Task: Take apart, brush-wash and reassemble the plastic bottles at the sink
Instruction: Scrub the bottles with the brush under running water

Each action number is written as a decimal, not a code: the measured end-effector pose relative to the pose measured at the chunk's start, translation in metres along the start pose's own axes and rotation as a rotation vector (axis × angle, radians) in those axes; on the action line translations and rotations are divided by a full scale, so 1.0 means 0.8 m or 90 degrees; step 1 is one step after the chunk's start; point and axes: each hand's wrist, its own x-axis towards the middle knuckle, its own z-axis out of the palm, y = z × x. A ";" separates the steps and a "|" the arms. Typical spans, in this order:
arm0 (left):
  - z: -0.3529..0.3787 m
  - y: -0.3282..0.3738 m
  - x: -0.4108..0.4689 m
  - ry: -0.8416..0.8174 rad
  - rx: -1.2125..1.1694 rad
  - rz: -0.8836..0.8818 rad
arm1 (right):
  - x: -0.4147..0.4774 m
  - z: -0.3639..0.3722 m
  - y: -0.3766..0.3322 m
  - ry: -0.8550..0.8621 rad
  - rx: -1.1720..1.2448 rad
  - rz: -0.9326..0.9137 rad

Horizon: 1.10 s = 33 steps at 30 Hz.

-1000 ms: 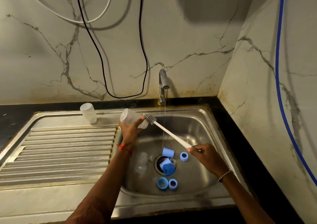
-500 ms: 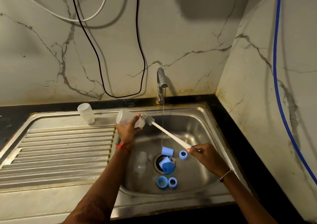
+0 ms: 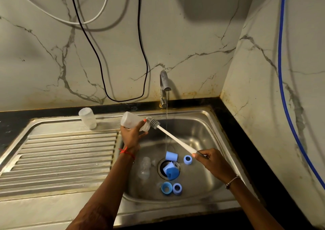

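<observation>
Far left, back edge of the ribbed steel drainboard (image 3: 61, 152): a frosted plastic bottle (image 3: 87, 118) stands mouth down and looks done. Next, my left hand (image 3: 131, 134) is wrapped round the held bottle (image 3: 129, 120), also frosted plastic. It's tipped on its side over the back-left corner of the basin (image 3: 219, 124), mouth facing right. The bottle brush (image 3: 153, 122) has its grey bristled head right at that mouth; can't tell if the tip is inside. Its long white tapered handle runs down-right to my right hand (image 3: 209, 161), which pinches the handle end. A thin water stream (image 3: 166, 106) from the metal tap (image 3: 164, 83) falls just right of the brush head. On the basin floor a clear bottle (image 3: 145, 168) lies left of the drain (image 3: 159, 168). Blue caps and rings (image 3: 171, 155) are scattered over and around it, some near the front edge.

Step, my read: brush-washing inside the held bottle. Next move calls for lining the head up with the narrow mouth, then pushing in and twisting. Wet smooth plastic may slip, so firm left grip. Reassembly not started.
</observation>
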 end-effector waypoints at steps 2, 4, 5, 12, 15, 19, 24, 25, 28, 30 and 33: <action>0.005 0.001 -0.003 0.029 -0.001 -0.021 | -0.001 -0.001 0.000 -0.011 0.002 -0.004; 0.007 0.005 -0.007 0.051 0.008 -0.043 | -0.003 -0.001 0.000 -0.027 -0.006 0.002; 0.007 0.006 -0.008 0.030 -0.017 -0.052 | -0.004 0.000 0.001 -0.028 -0.004 0.007; 0.020 0.020 -0.012 -0.063 -0.163 -0.144 | -0.001 0.001 0.009 0.007 0.027 0.025; 0.022 0.020 -0.010 -0.054 -0.204 -0.105 | -0.003 0.001 0.007 0.004 0.032 0.023; 0.025 0.017 -0.011 -0.025 -0.109 -0.042 | -0.007 0.002 0.005 -0.003 0.027 0.016; 0.015 0.006 -0.011 -0.116 0.057 0.047 | -0.006 0.000 0.003 0.019 0.020 0.022; 0.014 0.006 -0.009 -0.137 0.065 0.051 | -0.006 -0.001 0.001 0.020 0.011 0.019; 0.017 0.011 -0.009 -0.158 0.036 0.018 | -0.007 -0.004 -0.006 0.019 -0.010 0.005; 0.020 0.016 -0.009 -0.178 -0.041 -0.048 | -0.008 -0.004 -0.006 0.024 -0.009 -0.002; 0.017 0.018 -0.003 -0.159 -0.063 -0.048 | -0.008 -0.003 -0.003 0.037 -0.003 0.002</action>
